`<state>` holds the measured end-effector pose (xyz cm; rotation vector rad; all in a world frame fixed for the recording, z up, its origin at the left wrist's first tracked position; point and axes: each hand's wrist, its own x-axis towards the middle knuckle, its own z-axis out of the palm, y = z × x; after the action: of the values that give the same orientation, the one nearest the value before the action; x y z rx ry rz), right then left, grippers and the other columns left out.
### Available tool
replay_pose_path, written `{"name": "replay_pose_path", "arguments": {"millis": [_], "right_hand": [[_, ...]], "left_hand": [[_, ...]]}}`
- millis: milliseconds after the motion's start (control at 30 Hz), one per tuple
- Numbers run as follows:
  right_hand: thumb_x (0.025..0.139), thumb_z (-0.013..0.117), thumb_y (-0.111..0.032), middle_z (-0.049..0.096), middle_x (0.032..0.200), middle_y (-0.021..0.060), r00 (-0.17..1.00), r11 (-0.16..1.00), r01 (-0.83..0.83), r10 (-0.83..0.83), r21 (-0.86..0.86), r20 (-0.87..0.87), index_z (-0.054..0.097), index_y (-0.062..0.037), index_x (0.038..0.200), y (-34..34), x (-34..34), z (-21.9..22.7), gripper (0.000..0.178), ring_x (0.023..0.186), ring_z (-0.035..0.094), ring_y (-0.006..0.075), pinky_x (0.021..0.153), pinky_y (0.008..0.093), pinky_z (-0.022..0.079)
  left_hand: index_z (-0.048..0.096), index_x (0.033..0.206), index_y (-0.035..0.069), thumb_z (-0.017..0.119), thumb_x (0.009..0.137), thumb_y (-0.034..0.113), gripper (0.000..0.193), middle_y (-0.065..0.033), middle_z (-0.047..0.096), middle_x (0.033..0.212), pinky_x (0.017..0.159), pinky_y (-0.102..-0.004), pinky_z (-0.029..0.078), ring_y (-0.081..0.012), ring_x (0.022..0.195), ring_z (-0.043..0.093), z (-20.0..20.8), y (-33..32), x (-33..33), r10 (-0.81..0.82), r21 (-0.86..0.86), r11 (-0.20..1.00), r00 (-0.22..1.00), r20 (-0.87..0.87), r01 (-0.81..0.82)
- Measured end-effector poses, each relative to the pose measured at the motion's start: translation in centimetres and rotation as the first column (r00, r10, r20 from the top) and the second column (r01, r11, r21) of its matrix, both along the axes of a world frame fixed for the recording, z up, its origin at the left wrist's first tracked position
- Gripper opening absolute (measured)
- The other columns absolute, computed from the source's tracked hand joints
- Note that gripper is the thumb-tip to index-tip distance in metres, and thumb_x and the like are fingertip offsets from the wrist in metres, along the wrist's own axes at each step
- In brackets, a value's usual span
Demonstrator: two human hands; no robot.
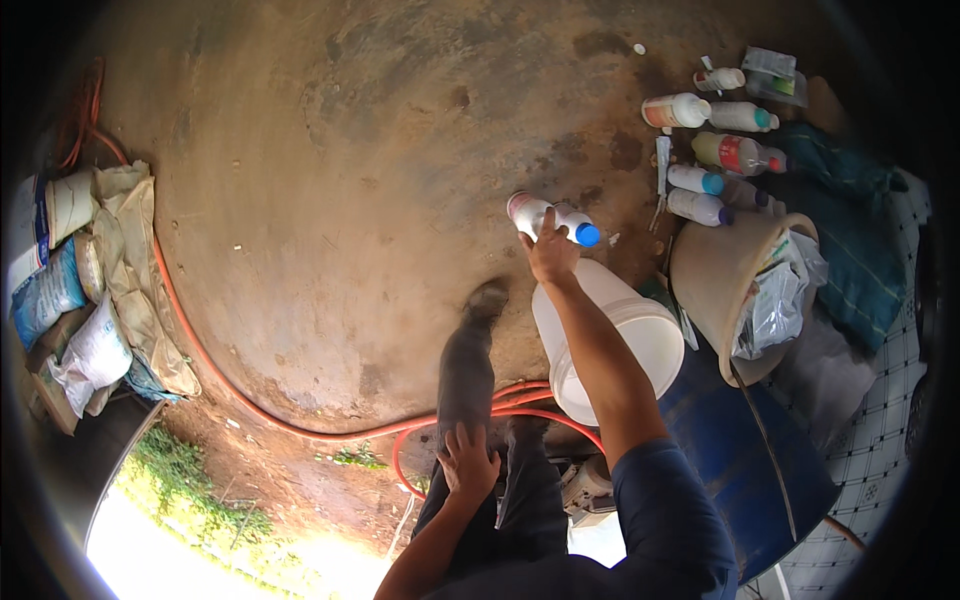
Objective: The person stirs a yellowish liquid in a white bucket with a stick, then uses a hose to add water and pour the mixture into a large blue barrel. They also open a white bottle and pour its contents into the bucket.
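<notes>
My right hand (pixel 552 256) reaches over the white bucket and has its fingers around a white bottle (pixel 570 222) with a blue cap. A pinkish-red label shows at the bottle's far-left end. Part of its side is hidden by my fingers. Resting on my leg, my left hand (pixel 468 463) has its fingers spread and holds nothing. The white bucket (pixel 645 330) stands just below my right hand, partly covered by my forearm.
Several bottles (pixel 678 110) are grouped at the upper right. Beside them stands a beige bin (pixel 700 265) with plastic packaging in it, near a blue drum (pixel 730 440). An orange hose (pixel 330 435) crosses the floor past my feet. Sacks (pixel 95 345) lie at the left.
</notes>
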<state>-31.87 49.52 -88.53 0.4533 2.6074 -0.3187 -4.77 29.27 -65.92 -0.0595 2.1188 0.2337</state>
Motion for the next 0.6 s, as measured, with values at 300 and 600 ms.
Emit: {"name": "replay_pose_path", "arguments": {"millis": [300, 600], "right_hand": [[0.08, 0.075, -0.045, 0.067, 0.079, 0.0163, 0.962, 0.97, -0.239, 0.241, 0.032, -0.126, 0.053, -0.0056, 0.113, 2.5, -2.0, 2.7, 0.056, 0.067, 0.069, 0.0326, 0.057, 0.0435, 0.056], [0.077, 0.08, -0.034, 0.069, 0.094, 0.0186, 0.928, 0.897, -0.302, 0.2, -0.323, -0.313, 0.059, -0.006, 0.119, 5.0, 1.3, 30.9, 0.054, 0.08, 0.068, 0.0381, 0.068, 0.0463, 0.056]], "left_hand": [[0.049, 0.136, 0.007, 0.078, 0.074, 0.021, 0.07, -0.0198, 0.046, 0.141, 0.101, -0.0542, 0.04, -0.0424, 0.126, 0.045, -4.1, -1.4, -4.7, 0.409, 0.335, 0.858, 0.913, 0.015, -0.39], [0.037, 0.142, 0.008, 0.09, 0.058, 0.025, 0.1, -0.0244, 0.033, 0.151, 0.115, -0.0606, 0.025, -0.046, 0.139, 0.032, -4.9, 4.6, -25.2, 0.29, 0.625, 0.72, 0.687, -0.666, 0.302]]}}
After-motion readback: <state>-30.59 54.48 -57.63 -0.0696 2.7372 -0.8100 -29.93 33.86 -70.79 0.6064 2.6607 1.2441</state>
